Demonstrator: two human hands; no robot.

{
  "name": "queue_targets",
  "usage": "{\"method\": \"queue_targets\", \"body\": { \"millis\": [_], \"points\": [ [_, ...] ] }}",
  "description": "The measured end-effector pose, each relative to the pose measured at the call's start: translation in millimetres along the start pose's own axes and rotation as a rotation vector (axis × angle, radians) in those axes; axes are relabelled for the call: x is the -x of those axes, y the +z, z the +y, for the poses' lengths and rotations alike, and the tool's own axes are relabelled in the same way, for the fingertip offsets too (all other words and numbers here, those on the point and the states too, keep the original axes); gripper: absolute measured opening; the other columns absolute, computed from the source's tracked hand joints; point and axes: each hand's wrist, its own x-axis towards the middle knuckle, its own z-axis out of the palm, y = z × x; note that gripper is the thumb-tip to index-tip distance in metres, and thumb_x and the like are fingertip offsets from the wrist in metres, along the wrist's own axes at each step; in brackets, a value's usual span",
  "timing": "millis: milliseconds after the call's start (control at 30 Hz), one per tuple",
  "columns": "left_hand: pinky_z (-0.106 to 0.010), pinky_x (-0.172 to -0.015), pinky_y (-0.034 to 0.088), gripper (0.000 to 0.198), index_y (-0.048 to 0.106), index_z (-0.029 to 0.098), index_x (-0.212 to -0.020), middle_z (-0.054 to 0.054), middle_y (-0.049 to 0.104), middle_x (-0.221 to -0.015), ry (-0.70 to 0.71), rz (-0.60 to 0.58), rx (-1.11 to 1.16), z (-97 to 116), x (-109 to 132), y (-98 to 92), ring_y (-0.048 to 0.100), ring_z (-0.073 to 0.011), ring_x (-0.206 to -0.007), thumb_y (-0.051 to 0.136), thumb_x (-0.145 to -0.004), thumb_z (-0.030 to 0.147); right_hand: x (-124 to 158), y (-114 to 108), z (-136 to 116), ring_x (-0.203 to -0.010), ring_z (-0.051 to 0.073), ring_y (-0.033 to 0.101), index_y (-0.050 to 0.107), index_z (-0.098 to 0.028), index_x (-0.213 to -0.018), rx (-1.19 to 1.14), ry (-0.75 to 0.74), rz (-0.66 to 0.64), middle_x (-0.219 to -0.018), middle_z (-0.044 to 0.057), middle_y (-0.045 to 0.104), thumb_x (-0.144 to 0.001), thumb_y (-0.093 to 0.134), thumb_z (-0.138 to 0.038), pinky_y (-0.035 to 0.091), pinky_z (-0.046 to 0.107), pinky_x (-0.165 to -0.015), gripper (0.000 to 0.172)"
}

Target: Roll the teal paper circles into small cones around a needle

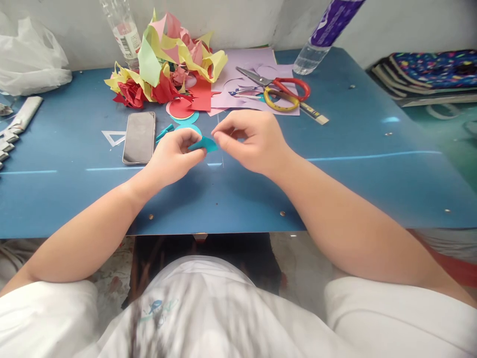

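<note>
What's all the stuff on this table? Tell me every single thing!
table: one, blue, under everything
paper scraps: one pile, yellow, red, pink, green, far edge
lilac paper: several sheets, beside the pile
scissors: two, red-handled and yellow-handled, on the lilac paper
ruler: one, pale, right of the scissors
bottles: two, clear, far edge
phone: one, dark, middle left
triangle: one, clear, left of the phone
paper circles: a few, red and teal, beside the phone
plastic bag: one, white, far left
patterned fabric: dark, speckled, right of the table
teal paper piece: one, table middle
left hand: bare, pinching the teal paper piece
right hand: bare, fingertips pinched beside it
</note>
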Motion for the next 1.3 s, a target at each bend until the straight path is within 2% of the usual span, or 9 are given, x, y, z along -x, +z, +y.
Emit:
{"method": "queue_targets", "body": {
  "millis": [133, 367, 667, 767, 833, 900, 1000, 1167, 1300],
  "points": [
    [-0.037, -0.084, 0.062, 0.011, 0.075, 0.022, -0.086, -0.001, 0.075, -0.089, -0.142, 0.015, 0.16, -4, -1, 5.9, 0.073, -0.0193, -0.086, 0.085, -0.084, 0.02, -1, 2, -1, -0.091, 0.022, 0.08, 0.087, -0.025, -0.102, -0.191, 0.183, 0.188, -0.104, 0.006, 0.089, -0.1, 0.088, -0.025, 0.068, 0.038, -0.076, 0.003],
    [-0.042, -0.103, 0.069, 0.037, 0.065, 0.022, -0.095, -0.002, 0.08, -0.093, -0.372, 0.005, 0.511, 1, 6, 16.6, 0.082, -0.0203, -0.096, 0.098, -0.079, 0.024, 2, 15, 4, -0.086, 0.02, 0.08, 0.088, -0.024, -0.099, -0.288, 0.28, 0.134, -0.096, 0.003, 0.087, -0.095, 0.099, -0.031, 0.073, 0.038, -0.08, 0.014],
    [-0.039, -0.103, 0.069, 0.047, 0.064, 0.023, -0.102, 0.001, 0.078, -0.095, -0.357, 0.081, 0.569, 3, 9, 18.3, 0.085, -0.0195, -0.099, 0.102, -0.074, 0.016, 1, 16, 10, -0.078, 0.021, 0.079, 0.074, -0.026, -0.093, -0.457, 0.322, 0.101, -0.09, 0.002, 0.085, -0.088, 0.105, -0.032, 0.074, 0.039, -0.07, 0.032],
    [-0.039, -0.102, 0.07, 0.047, 0.064, 0.023, -0.102, 0.0, 0.079, -0.096, -0.352, 0.092, 0.554, 5, 9, 17.1, 0.085, -0.0209, -0.101, 0.101, -0.074, 0.016, 0, 15, 13, -0.081, 0.022, 0.081, 0.062, -0.03, -0.103, -0.54, 0.427, 0.151, -0.088, -0.002, 0.085, -0.082, 0.11, -0.031, 0.073, 0.037, -0.068, 0.053],
    [-0.04, -0.102, 0.07, 0.048, 0.063, 0.024, -0.103, 0.001, 0.079, -0.095, -0.352, 0.104, 0.545, 5, 8, 16.3, 0.085, -0.0218, -0.102, 0.1, -0.073, 0.014, 0, 13, 15, -0.084, 0.023, 0.083, 0.062, -0.03, -0.111, -0.58, 0.501, 0.137, -0.086, -0.003, 0.085, -0.081, 0.112, -0.032, 0.073, 0.036, -0.069, 0.059],
    [-0.04, -0.102, 0.07, 0.048, 0.064, 0.024, -0.104, 0.001, 0.08, -0.096, -0.349, 0.11, 0.533, 5, 7, 15.5, 0.085, -0.022, -0.103, 0.099, -0.073, 0.014, -1, 11, 15, -0.088, 0.024, 0.085, 0.068, -0.028, -0.111, -0.585, 0.542, 0.089, -0.087, -0.001, 0.085, -0.082, 0.112, -0.033, 0.074, 0.037, -0.071, 0.052],
    [-0.038, -0.103, 0.069, 0.046, 0.065, 0.024, -0.103, 0.002, 0.08, -0.096, -0.342, 0.121, 0.514, 2, 6, 14.7, 0.085, -0.021, -0.104, 0.098, -0.073, 0.013, -2, 8, 13, -0.088, 0.025, 0.085, 0.07, -0.026, -0.096, -0.59, 0.539, 0.055, -0.09, 0.004, 0.085, -0.082, 0.113, -0.034, 0.073, 0.037, -0.068, 0.045],
    [-0.037, -0.104, 0.07, 0.049, 0.064, 0.024, -0.107, 0.002, 0.082, -0.094, -0.349, 0.103, 0.51, 1, 6, 14.8, 0.087, -0.0221, -0.106, 0.098, -0.074, 0.014, -3, 7, 11, -0.085, 0.022, 0.085, 0.071, -0.025, -0.095, -0.615, 0.513, 0.033, -0.088, 0.002, 0.082, -0.083, 0.112, -0.032, 0.075, 0.038, -0.075, 0.043],
    [-0.041, -0.103, 0.072, 0.052, 0.066, 0.024, -0.115, 0.0, 0.084, -0.096, -0.345, 0.113, 0.516, 3, 7, 15.2, 0.089, -0.025, -0.107, 0.099, -0.076, 0.014, -3, 7, 12, -0.079, 0.019, 0.08, 0.073, -0.025, -0.091, -0.667, 0.534, 0.048, -0.087, 0.001, 0.081, -0.076, 0.113, -0.027, 0.074, 0.038, -0.078, 0.043]
  ]
}}
